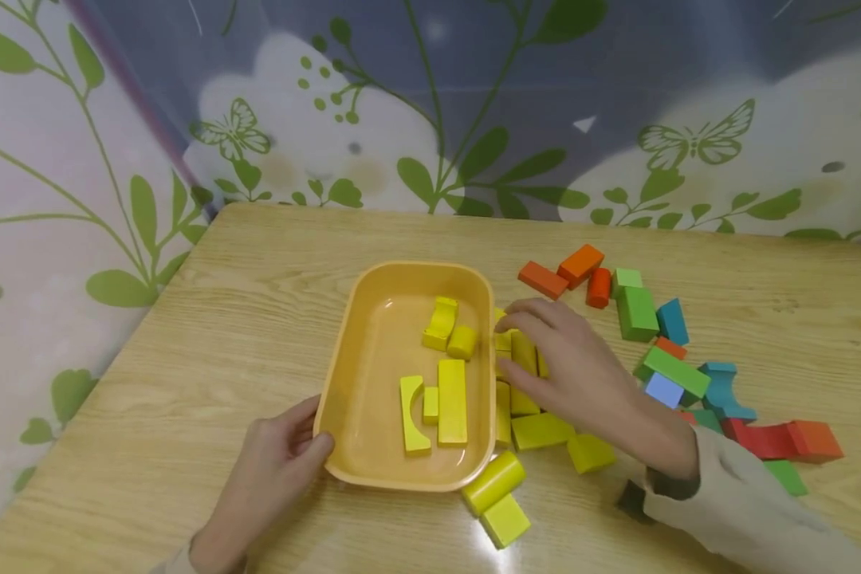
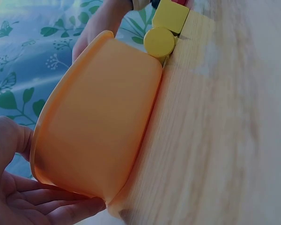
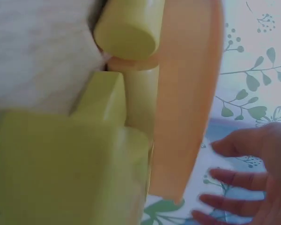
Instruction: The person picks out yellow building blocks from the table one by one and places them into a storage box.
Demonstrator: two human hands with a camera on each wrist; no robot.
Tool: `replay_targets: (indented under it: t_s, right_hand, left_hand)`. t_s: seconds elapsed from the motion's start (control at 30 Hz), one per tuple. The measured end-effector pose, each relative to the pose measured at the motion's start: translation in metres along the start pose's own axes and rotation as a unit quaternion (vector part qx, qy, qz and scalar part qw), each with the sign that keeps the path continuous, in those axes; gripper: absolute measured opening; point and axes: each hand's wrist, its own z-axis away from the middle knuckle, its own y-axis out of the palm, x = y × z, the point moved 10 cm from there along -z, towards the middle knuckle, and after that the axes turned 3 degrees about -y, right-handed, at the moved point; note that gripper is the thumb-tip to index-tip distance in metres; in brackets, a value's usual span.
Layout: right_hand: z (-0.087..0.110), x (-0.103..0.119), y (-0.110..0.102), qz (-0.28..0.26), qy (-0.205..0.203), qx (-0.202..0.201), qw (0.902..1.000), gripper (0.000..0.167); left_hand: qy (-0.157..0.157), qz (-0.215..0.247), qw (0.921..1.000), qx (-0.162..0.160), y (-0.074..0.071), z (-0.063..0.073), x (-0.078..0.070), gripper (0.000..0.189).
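Note:
An orange plastic tray (image 1: 359, 383) stands on the wooden table with several yellow blocks inside, among them an arch block (image 1: 411, 422) and a long flat block (image 1: 452, 402). My left hand (image 1: 276, 454) holds the tray by its near left corner, thumb at the rim and fingers against the outer wall. At the tray's right side, my right hand (image 1: 574, 363) hovers over a cluster of yellow blocks (image 1: 541, 430), partly hiding them. Its fingers are spread and loosely bent, with nothing between them in the right wrist view.
Right of the yellow cluster lie orange blocks (image 1: 581, 265), green blocks (image 1: 637, 312), blue pieces (image 1: 721, 391) and a red curved block (image 1: 764, 438). A yellow cylinder (image 1: 498, 481) lies against the tray's near right corner. Behind the table (image 1: 287, 263) rises a leaf-patterned wall (image 1: 373, 151).

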Motion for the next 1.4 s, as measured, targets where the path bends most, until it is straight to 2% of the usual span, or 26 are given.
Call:
replay_targets:
  t_s: [0.07, 0.2, 0.3, 0.47, 0.6, 0.67, 0.8, 0.9, 0.97, 1.13, 1.3, 1.4]
  right_hand:
    - [0.015, -0.001, -0.008, -0.01, -0.007, -0.004, 0.9999, 0.026]
    - [0.049, -0.008, -0.017, 0.011, 0.012, 0.007, 0.9998, 0.018]
    - [0.07, -0.017, -0.012, 0.049, 0.042, 0.048, 0.9967, 0.018]
    - [0.095, -0.034, 0.005, 0.106, 0.088, 0.129, 0.982, 0.033]
    - [0.104, -0.037, 0.009, 0.105, 0.098, 0.139, 0.9798, 0.038]
    - [0.105, -0.038, 0.012, 0.1, 0.11, 0.145, 0.9782, 0.038]
    - [0.107, -0.043, 0.024, 0.086, 0.147, 0.188, 0.9672, 0.043]
    - [0.108, -0.043, 0.03, 0.083, 0.154, 0.203, 0.9634, 0.046]
    - [0.107, -0.041, 0.029, 0.085, 0.142, 0.199, 0.9658, 0.046]
    - [0.099, -0.032, 0.013, 0.057, 0.088, 0.162, 0.9812, 0.044]
    - [0.069, -0.014, -0.019, -0.012, 0.017, 0.101, 0.9946, 0.044]
    - [0.046, 0.003, -0.025, -0.053, -0.031, 0.072, 0.9956, 0.044]
  left_hand:
    - [0.006, -0.001, 1.0, -0.001, 0.0, 0.001, -0.001, 0.042]
    - [0.016, -0.004, 0.9999, -0.001, 0.0, 0.0, -0.002, 0.042]
    - [0.017, -0.008, 0.9998, -0.003, -0.001, 0.0, -0.002, 0.042]
    - [0.015, -0.005, 0.9999, -0.004, -0.001, 0.0, -0.003, 0.042]
    - [0.01, -0.005, 0.9999, -0.002, -0.001, -0.001, -0.003, 0.042]
    - [0.007, -0.01, 0.9999, -0.003, -0.001, -0.001, -0.003, 0.041]
    - [0.002, -0.015, 0.9999, -0.007, -0.002, -0.001, -0.002, 0.041]
    - [0.002, -0.012, 0.9999, -0.01, -0.002, 0.0, -0.001, 0.041]
    - [0.002, -0.009, 0.9999, -0.009, -0.001, 0.0, 0.0, 0.041]
    - [0.003, -0.01, 0.9999, -0.007, 0.0, 0.001, 0.0, 0.041]
    - [0.005, -0.013, 0.9998, -0.012, -0.001, 0.001, -0.001, 0.041]
    - [0.004, -0.014, 0.9998, -0.011, -0.001, 0.0, -0.001, 0.042]
